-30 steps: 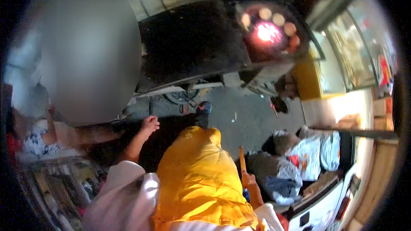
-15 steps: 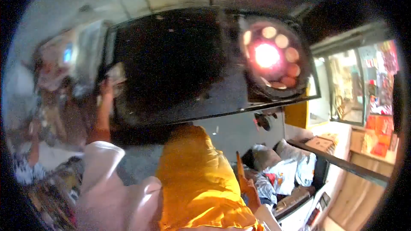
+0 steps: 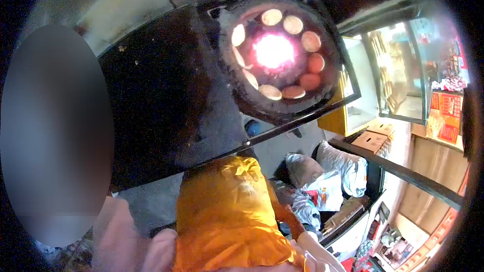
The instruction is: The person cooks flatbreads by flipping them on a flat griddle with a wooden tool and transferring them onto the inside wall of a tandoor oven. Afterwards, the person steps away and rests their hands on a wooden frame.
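This seems to be a small bakery or food shop, dimly lit. What tells me is the round, pit-like oven (image 3: 305,105), glowing pinkish white at its centre, with flat bread-like rounds (image 3: 311,41) ringed inside it. A dark tabletop (image 3: 151,106) stretches left of the oven. To the oven's right stand a glass-fronted case (image 3: 360,65) with a yellow side, brown cardboard boxes (image 3: 370,141) and orange-red packaging (image 3: 446,116).
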Action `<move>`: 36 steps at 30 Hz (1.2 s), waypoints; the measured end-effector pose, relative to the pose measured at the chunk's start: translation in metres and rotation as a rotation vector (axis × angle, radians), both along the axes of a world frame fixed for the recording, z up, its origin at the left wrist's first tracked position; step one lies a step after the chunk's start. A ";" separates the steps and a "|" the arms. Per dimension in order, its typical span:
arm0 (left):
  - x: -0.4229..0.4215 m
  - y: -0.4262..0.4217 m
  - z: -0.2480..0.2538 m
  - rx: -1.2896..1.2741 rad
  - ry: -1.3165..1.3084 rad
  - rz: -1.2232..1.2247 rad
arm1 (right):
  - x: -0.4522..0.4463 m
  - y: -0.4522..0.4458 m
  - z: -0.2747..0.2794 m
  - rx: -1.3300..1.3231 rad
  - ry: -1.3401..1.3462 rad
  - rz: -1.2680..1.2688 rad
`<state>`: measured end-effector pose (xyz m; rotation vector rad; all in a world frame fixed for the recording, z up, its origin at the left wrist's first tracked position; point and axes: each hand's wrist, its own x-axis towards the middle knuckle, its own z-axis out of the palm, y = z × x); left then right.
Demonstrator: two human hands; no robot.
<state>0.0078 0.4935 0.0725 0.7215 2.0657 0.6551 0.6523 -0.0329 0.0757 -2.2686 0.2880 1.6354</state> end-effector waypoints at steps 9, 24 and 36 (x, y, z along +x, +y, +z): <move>0.175 0.007 0.071 -0.025 -0.117 -0.018 | 0.109 0.012 -0.052 0.024 0.072 0.015; 0.498 0.001 0.099 -0.028 -0.294 -0.327 | 0.199 -0.007 -0.180 0.393 0.345 -0.202; 0.524 0.009 0.083 -0.120 -0.269 -0.299 | 0.192 -0.058 -0.150 0.634 0.288 -0.092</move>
